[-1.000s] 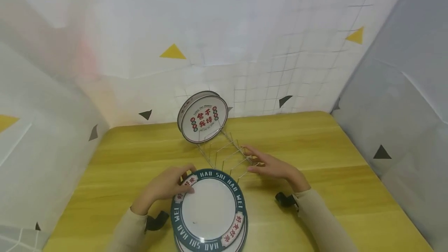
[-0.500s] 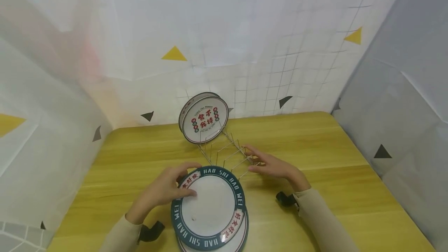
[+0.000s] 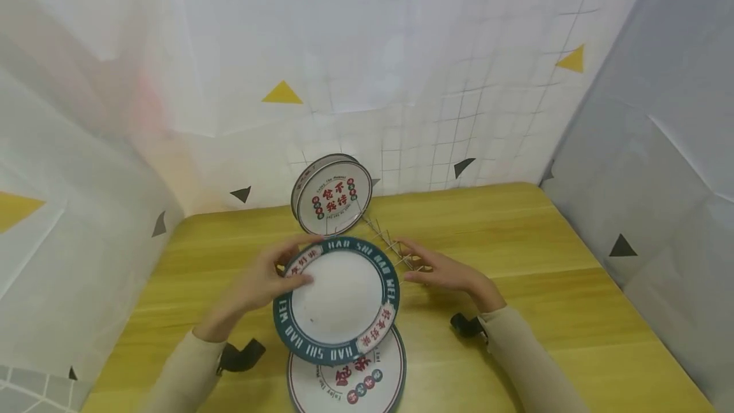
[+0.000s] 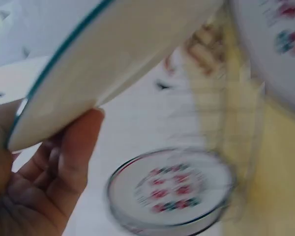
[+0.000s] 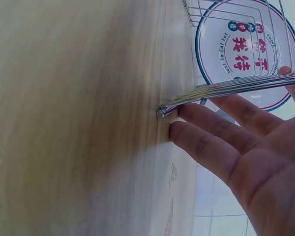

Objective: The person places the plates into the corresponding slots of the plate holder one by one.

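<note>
My left hand (image 3: 260, 282) pinches a plate (image 3: 338, 298) by its upper left rim, thumb on the face and fingers behind. The plate has a white middle, a green lettered rim and red-on-white labels; the left wrist view shows its pale underside. Held raised and tilted, it hides much of a wire dish rack (image 5: 236, 87). My right hand (image 3: 444, 271) is at the rack's right side, fingers extended and touching its bottom wires. At the rack's far end another plate (image 3: 335, 199) with red characters stands on edge.
Below the held plate, a white plate (image 3: 378, 378) with red characters lies near the front of the wooden table (image 3: 499, 234). White paper walls (image 3: 367, 30) with yellow and black triangles enclose the back and sides. Dark wrist-camera mounts (image 3: 243, 357) stick out at both wrists.
My left hand has lifted the green-rimmed plate off the one beneath and moved it forward toward the rack, uncovering the lower plate's red print. My right hand has stayed at the rack.
</note>
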The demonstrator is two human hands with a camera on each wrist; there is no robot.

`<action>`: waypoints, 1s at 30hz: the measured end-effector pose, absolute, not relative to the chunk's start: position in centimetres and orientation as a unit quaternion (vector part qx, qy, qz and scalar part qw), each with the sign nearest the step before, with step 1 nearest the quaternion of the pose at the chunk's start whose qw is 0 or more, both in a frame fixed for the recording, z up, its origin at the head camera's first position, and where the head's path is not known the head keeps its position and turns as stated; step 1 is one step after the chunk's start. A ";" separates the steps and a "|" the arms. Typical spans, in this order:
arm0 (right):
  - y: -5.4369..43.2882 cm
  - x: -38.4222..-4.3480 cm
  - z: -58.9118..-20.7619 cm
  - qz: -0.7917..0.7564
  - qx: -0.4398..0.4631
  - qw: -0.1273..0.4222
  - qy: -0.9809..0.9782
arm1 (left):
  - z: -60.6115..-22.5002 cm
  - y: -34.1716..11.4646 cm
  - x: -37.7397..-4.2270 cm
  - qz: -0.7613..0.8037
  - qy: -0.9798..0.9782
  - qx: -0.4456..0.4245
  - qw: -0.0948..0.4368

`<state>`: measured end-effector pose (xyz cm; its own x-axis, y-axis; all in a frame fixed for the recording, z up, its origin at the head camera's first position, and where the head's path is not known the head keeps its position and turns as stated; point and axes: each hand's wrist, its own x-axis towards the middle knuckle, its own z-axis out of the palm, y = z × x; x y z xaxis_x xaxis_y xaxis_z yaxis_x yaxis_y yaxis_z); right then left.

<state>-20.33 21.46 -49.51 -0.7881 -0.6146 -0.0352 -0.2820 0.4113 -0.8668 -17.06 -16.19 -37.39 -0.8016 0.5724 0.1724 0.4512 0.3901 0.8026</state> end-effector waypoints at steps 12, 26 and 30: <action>21.2 -20.8 -50.0 -0.473 -0.275 0.172 0.819 | -28.6 -16.4 -27.4 0.435 0.823 0.276 -0.238; 19.7 -20.5 -49.5 -0.468 -0.280 0.179 0.819 | -32.0 -15.9 -32.4 0.350 0.862 0.246 -0.271; 19.6 -20.4 -49.3 -0.459 -0.281 0.177 0.824 | -32.8 -15.9 -32.7 0.352 0.863 0.250 -0.264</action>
